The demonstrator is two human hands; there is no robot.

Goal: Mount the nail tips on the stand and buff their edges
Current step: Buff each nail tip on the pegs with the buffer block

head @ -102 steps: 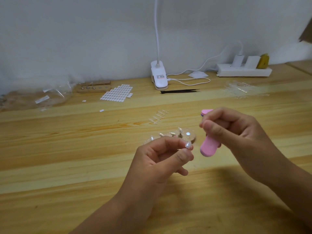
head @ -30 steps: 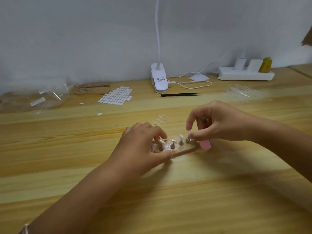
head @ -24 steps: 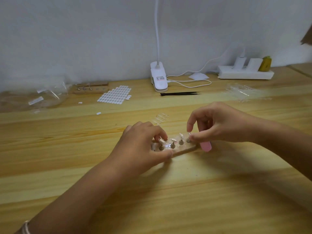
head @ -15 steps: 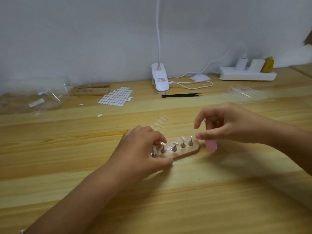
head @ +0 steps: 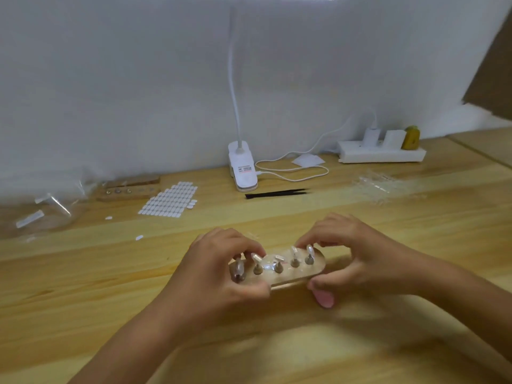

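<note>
A small wooden stand [head: 288, 274] with several metal pegs lies on the wooden table in front of me. Pale nail tips [head: 309, 249] sit on its pegs. My left hand [head: 216, 273] grips the stand's left end, thumb at the front edge and fingers curled over the back. My right hand [head: 368, 261] is at the stand's right end, fingertips behind the rightmost pegs and thumb against the front edge. A pink buffer [head: 324, 299] is tucked under that hand's curled fingers, its rounded end poking out below the thumb.
At the back stand a white clip lamp [head: 243, 170] with its cable, black tweezers [head: 277, 193] and a power strip [head: 382, 155]. Back left lie a sheet of white adhesive pads [head: 170, 199], a second wooden stand [head: 128, 188] and clear plastic bags [head: 47, 212]. Clear packaging [head: 379, 184] lies back right.
My right hand has come down from beside the stand onto its right end, still holding the pink buffer. My left hand keeps its grip on the left end.
</note>
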